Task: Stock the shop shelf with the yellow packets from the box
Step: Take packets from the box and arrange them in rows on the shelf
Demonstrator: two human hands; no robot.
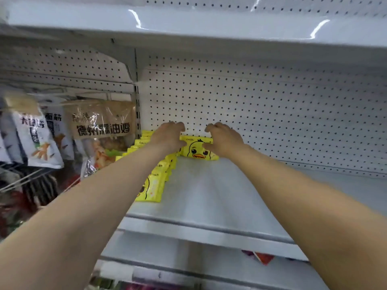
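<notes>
Both arms reach to the back of a white metal shelf (209, 195), where a yellow packet (198, 150) stands upright against the perforated back panel (272, 114). The packet is bright yellow, printed with a cartoon duck face with black eyes and an orange bill, and small dark lettering along its top edge. The left hand (167, 136) grips its left end, fingers curled over the top and thumb on the front; the right hand (223, 139) holds the right end likewise. At the packet's 8 o'clock, a row of matching yellow packets (152, 183) runs toward the shelf's front edge, partly hidden by the left forearm. Farther off at 9 o'clock, bagged snacks (102, 126) with printed characters hang in the neighbouring bay.
</notes>
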